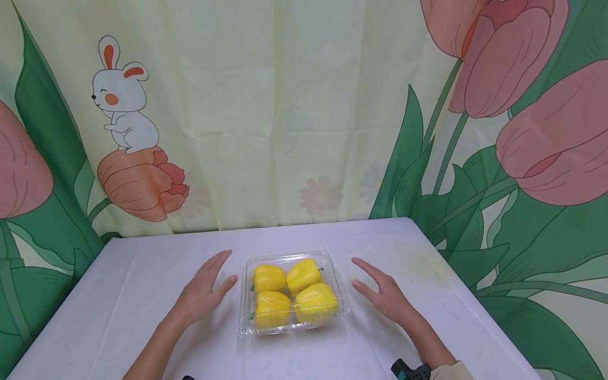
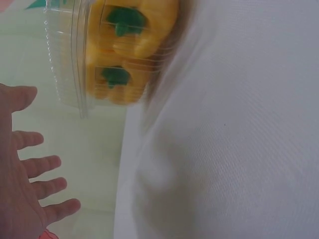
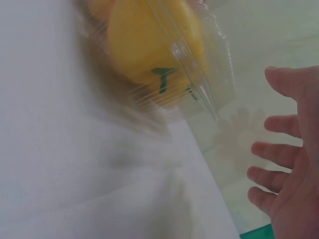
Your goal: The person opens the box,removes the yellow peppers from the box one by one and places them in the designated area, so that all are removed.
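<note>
A clear plastic clamshell box point(image 1: 334, 279) sits on the table with several yellow bell peppers point(image 1: 315, 303) inside. Its lid looks closed over them. To its left is my left hand point(image 1: 201, 293), fingers extended and thumb spread, apart from the box. My right hand point(image 1: 387, 295) is held out on the other side, also apart from it, palm turned toward the box. The left wrist view shows green stems on the peppers point(image 2: 132, 45) through the ribbed wall, with the spread left hand point(image 2: 25, 169) beside them. Neither hand holds anything.
A white cloth covers the table point(image 1: 380, 237). Behind it hangs a pale curtain point(image 1: 237, 105) printed with a rabbit and large tulips. A dark band with a device point(image 1: 410, 370) is on the right wrist.
</note>
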`<state>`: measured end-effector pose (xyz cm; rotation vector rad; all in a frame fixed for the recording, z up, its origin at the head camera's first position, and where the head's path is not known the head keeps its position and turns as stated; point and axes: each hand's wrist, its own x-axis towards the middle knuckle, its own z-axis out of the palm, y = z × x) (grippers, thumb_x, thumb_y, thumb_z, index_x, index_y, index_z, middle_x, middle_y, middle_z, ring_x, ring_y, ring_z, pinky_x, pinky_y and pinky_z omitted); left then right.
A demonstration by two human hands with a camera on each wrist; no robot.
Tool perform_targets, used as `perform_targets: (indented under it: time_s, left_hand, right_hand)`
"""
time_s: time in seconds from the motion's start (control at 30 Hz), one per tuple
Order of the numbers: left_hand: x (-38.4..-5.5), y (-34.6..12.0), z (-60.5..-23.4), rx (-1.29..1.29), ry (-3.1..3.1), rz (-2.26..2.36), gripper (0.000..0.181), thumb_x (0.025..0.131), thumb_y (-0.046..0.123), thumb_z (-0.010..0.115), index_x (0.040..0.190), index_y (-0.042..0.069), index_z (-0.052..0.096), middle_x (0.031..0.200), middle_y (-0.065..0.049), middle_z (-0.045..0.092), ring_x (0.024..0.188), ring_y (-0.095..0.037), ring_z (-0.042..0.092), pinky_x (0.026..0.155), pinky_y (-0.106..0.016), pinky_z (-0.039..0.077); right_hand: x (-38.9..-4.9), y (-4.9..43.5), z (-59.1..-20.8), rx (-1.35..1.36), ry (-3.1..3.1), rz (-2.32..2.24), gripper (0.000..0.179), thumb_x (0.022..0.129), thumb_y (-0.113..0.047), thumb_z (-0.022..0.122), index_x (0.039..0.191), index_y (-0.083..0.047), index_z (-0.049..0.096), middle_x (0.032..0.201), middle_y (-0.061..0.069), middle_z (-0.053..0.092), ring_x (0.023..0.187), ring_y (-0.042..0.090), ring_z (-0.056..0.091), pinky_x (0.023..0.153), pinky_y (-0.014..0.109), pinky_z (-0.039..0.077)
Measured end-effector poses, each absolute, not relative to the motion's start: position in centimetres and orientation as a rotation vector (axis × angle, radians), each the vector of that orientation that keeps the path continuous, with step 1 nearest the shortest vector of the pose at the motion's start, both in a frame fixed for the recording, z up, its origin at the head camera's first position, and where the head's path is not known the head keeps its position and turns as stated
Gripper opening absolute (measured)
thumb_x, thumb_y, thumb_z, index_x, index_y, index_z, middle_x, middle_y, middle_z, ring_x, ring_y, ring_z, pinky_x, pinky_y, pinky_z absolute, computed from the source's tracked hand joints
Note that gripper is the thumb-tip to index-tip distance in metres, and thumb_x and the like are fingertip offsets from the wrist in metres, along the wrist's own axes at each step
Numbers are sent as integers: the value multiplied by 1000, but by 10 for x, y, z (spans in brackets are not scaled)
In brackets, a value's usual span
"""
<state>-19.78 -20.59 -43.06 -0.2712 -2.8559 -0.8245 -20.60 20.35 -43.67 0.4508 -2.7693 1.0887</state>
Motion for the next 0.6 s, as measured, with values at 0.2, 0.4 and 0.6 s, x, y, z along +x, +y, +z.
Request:
perform_targets:
  time_s: [0.2, 0.4, 0.6]
  left_hand:
    - [-198, -204, -430, -267, -2855, -841, 68, 96, 50, 51, 152, 18, 28, 156, -12, 32, 142, -37, 31, 108, -66, 32]
    - [-200, -203, -431, -256, -2865, -852, 70, 95, 52, 50, 152, 18, 29, 157, -13, 31, 142, -38, 31, 108, -66, 32]
    - [-201, -201, -431, -252, -2870, -869, 67, 96, 46, 53, 152, 19, 29, 157, -13, 31, 143, -38, 31, 109, -66, 31]
  right_hand:
    - [-206, 202, -436, 441, -2784, 1109, 58, 94, -40, 59, 145, -17, 44, 150, 10, 45, 141, 34, 38, 105, 57, 42]
    - [-205, 201, -437, 428, -2801, 1139, 58, 94, -41, 59, 145, -20, 44, 151, 8, 44, 141, 33, 38, 106, 57, 41]
    - [-204, 201, -438, 442, -2801, 1167, 58, 94, -43, 58, 145, -20, 45, 151, 7, 44, 142, 32, 37, 107, 57, 41]
